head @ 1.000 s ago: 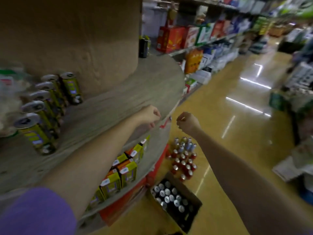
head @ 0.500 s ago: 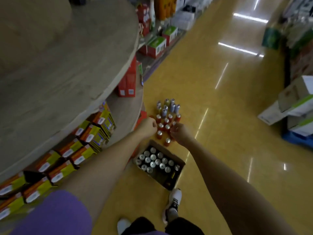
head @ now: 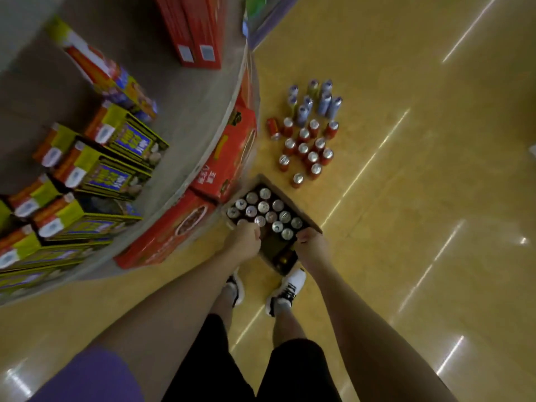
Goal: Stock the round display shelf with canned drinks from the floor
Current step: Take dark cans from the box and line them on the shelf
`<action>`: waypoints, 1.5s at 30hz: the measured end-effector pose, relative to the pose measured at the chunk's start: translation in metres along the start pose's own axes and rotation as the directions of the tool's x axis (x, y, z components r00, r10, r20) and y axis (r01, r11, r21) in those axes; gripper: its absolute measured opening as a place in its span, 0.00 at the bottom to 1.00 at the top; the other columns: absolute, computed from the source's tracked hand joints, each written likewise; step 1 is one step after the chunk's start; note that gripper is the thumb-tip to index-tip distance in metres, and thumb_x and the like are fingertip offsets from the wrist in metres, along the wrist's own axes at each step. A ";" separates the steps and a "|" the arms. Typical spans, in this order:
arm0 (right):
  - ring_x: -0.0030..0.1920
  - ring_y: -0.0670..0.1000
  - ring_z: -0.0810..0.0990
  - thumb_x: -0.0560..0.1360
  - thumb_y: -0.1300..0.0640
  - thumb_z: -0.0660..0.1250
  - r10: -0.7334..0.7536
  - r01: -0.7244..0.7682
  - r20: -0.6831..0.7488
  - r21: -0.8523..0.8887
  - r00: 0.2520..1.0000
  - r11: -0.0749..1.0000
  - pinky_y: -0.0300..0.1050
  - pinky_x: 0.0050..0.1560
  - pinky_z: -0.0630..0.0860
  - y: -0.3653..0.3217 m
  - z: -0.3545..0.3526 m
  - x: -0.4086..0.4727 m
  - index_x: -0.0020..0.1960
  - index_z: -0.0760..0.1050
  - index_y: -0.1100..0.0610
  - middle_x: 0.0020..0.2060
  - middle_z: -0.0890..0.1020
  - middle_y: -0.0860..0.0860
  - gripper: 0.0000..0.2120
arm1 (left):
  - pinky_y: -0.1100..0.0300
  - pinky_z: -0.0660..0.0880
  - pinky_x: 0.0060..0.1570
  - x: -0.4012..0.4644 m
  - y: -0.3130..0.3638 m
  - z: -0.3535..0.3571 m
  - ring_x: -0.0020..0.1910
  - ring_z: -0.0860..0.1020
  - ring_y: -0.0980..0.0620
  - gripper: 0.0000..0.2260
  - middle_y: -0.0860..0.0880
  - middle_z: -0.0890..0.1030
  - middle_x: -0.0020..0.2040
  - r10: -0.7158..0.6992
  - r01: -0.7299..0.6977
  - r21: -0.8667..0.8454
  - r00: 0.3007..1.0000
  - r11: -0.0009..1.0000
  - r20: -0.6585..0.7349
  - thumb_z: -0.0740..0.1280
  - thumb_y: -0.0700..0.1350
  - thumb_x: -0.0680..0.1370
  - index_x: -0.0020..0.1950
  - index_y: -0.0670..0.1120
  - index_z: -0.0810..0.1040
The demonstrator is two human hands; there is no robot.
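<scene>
Reaching hands [head: 243, 239] over boxed cans [head: 262, 208]

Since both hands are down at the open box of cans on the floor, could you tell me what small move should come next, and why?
Probably close each hand around a can and lift it out. The left hand and right hand sit at the near edge of the cardboard box, right beside the upright cans. Whether either hand already grips one cannot be told.

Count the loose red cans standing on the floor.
13 red cans, though blur may hide one. They cluster on the floor beyond the cardboard box, nearer than the blue cans. Twelve are upright; one lies on its side at the left edge.
</scene>
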State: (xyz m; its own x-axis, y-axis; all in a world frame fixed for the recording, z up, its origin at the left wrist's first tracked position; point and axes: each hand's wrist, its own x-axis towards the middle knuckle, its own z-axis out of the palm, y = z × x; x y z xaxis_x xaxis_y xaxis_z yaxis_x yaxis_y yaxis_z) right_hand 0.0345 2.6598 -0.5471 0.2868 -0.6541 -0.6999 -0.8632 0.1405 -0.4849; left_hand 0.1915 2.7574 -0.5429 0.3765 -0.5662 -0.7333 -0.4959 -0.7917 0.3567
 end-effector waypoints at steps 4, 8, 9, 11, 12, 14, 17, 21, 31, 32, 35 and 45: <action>0.54 0.58 0.78 0.72 0.60 0.63 0.051 -0.053 0.054 0.035 0.997 0.998 0.44 0.48 0.73 0.025 0.054 0.039 0.59 0.77 0.55 0.55 0.79 0.55 0.16 | 0.57 0.65 0.40 0.043 -0.033 0.033 0.39 0.72 0.45 0.03 0.42 0.72 0.43 -0.074 0.074 -0.030 0.997 0.997 0.002 0.61 0.40 0.80 0.46 0.46 0.71; 0.54 0.57 0.77 0.72 0.59 0.64 0.079 -0.081 0.047 0.058 0.996 0.995 0.44 0.50 0.73 0.046 0.106 0.083 0.62 0.75 0.56 0.56 0.77 0.54 0.18 | 0.51 0.73 0.45 0.099 -0.063 0.059 0.49 0.77 0.42 0.03 0.43 0.77 0.50 -0.098 0.098 -0.041 0.995 0.994 0.001 0.61 0.41 0.80 0.52 0.45 0.73; 0.53 0.56 0.77 0.73 0.59 0.64 0.085 -0.087 0.050 0.054 0.995 0.995 0.42 0.48 0.70 0.050 0.118 0.094 0.62 0.75 0.56 0.56 0.77 0.54 0.18 | 0.50 0.74 0.46 0.112 -0.070 0.064 0.49 0.77 0.42 0.03 0.43 0.78 0.50 -0.092 0.092 -0.042 0.996 0.995 -0.001 0.62 0.40 0.80 0.52 0.45 0.74; 0.51 0.54 0.75 0.74 0.60 0.64 0.094 -0.099 0.065 0.068 0.993 0.993 0.41 0.47 0.68 0.059 0.143 0.118 0.61 0.75 0.57 0.56 0.77 0.54 0.16 | 0.48 0.75 0.48 0.142 -0.085 0.074 0.49 0.76 0.41 0.04 0.41 0.78 0.51 -0.086 0.086 -0.037 0.996 0.996 -0.011 0.63 0.39 0.79 0.53 0.43 0.74; 0.52 0.54 0.75 0.74 0.60 0.64 0.104 -0.110 0.072 0.082 0.992 0.990 0.41 0.48 0.68 0.062 0.154 0.130 0.61 0.75 0.57 0.56 0.77 0.54 0.16 | 0.47 0.74 0.49 0.157 -0.093 0.080 0.49 0.76 0.40 0.05 0.39 0.78 0.52 -0.087 0.087 -0.032 0.996 0.996 -0.005 0.62 0.38 0.79 0.54 0.41 0.75; 0.54 0.55 0.75 0.74 0.61 0.63 0.139 -0.146 0.064 0.119 0.988 0.982 0.41 0.50 0.69 0.067 0.177 0.154 0.60 0.74 0.58 0.56 0.77 0.54 0.15 | 0.48 0.74 0.52 0.187 -0.106 0.091 0.53 0.75 0.38 0.08 0.35 0.77 0.55 -0.080 0.080 -0.013 0.996 0.997 0.031 0.62 0.38 0.80 0.57 0.36 0.74; 0.51 0.53 0.75 0.74 0.63 0.61 0.203 -0.206 0.037 0.182 0.978 0.961 0.42 0.48 0.69 0.072 0.214 0.190 0.57 0.74 0.58 0.55 0.78 0.55 0.12 | 0.48 0.73 0.56 0.232 -0.129 0.109 0.57 0.76 0.39 0.10 0.37 0.78 0.57 -0.061 0.060 0.010 0.993 0.998 0.106 0.62 0.38 0.80 0.60 0.37 0.74; 0.51 0.51 0.74 0.74 0.63 0.61 0.248 -0.250 0.040 0.241 0.968 0.938 0.40 0.50 0.68 0.083 0.269 0.239 0.58 0.74 0.58 0.55 0.77 0.54 0.13 | 0.51 0.73 0.46 0.295 -0.164 0.138 0.51 0.76 0.41 0.02 0.43 0.77 0.50 -0.029 0.020 0.115 0.996 0.993 0.082 0.63 0.38 0.78 0.50 0.41 0.73; 0.60 0.55 0.76 0.75 0.66 0.61 0.232 -0.257 0.134 0.223 0.963 0.940 0.41 0.56 0.69 0.145 0.341 0.308 0.66 0.71 0.57 0.60 0.77 0.55 0.20 | 0.44 0.61 0.68 0.387 -0.210 0.235 0.71 0.58 0.38 0.38 0.44 0.56 0.76 -0.155 0.073 0.538 0.982 0.840 0.109 0.71 0.63 0.71 0.73 0.44 0.63; 0.60 0.55 0.76 0.75 0.66 0.61 0.220 -0.244 0.129 0.213 0.967 0.946 0.42 0.56 0.70 0.150 0.345 0.308 0.67 0.71 0.57 0.61 0.77 0.55 0.20 | 0.45 0.61 0.67 0.390 -0.211 0.241 0.71 0.59 0.39 0.36 0.44 0.56 0.76 -0.143 0.079 0.552 0.987 0.830 0.074 0.71 0.60 0.72 0.72 0.44 0.63; 0.62 0.55 0.75 0.75 0.65 0.61 0.186 -0.206 0.129 0.161 0.974 0.965 0.47 0.62 0.72 0.159 0.352 0.299 0.69 0.70 0.57 0.62 0.76 0.55 0.22 | 0.45 0.65 0.65 0.392 -0.209 0.243 0.70 0.62 0.40 0.27 0.45 0.61 0.73 -0.099 0.098 0.584 0.995 0.806 -0.031 0.71 0.51 0.75 0.70 0.44 0.68; 0.57 0.53 0.76 0.73 0.62 0.69 0.030 -0.043 0.086 0.144 0.996 0.989 0.52 0.57 0.77 0.134 0.288 0.225 0.63 0.73 0.56 0.57 0.76 0.53 0.19 | 0.52 0.73 0.47 0.312 -0.173 0.178 0.58 0.72 0.42 0.30 0.44 0.70 0.60 -0.144 0.124 0.196 0.985 0.973 0.094 0.77 0.48 0.67 0.62 0.40 0.67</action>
State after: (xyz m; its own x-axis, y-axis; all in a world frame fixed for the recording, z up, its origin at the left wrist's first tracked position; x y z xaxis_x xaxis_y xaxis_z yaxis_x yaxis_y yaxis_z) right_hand 0.1030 2.7457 -0.9207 0.2951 -0.5832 -0.7569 -0.8056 0.2741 -0.5253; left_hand 0.2558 2.7585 -0.9365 0.3691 -0.4222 -0.8280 -0.5894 -0.7951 0.1427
